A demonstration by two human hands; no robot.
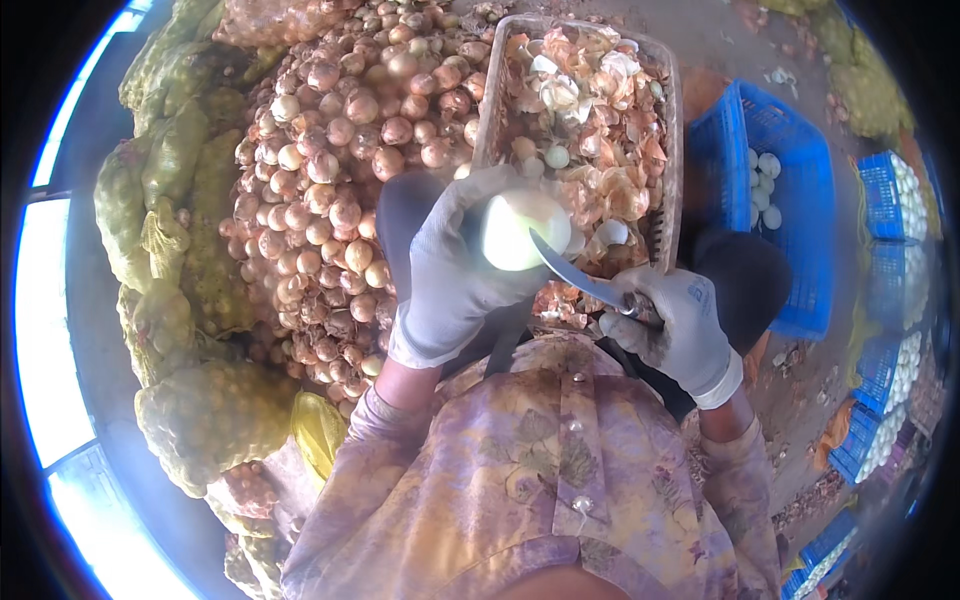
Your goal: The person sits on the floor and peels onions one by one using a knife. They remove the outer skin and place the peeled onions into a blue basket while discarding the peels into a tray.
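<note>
My left hand (457,262), in a pale work glove, holds a peeled onion (517,229) whose pale surface glares brightly. In my gloved right hand (671,322) is a knife with a curved blade (574,271); its handle is mostly hidden by my fingers. The tip of the blade lies at the right side of the onion; whether it cuts in cannot be seen. Both hands are over my lap, at the near end of a plastic crate (673,150) filled with onion skins (607,165). A small peeled onion (556,156) rests among the skins.
A large heap of unpeeled onions (337,172) spreads to the left, bordered by full yellow mesh sacks (172,165). On the right stands a blue crate (802,247) with several peeled onions (763,187). Farther right, blue crates (885,274) full of peeled onions form a row.
</note>
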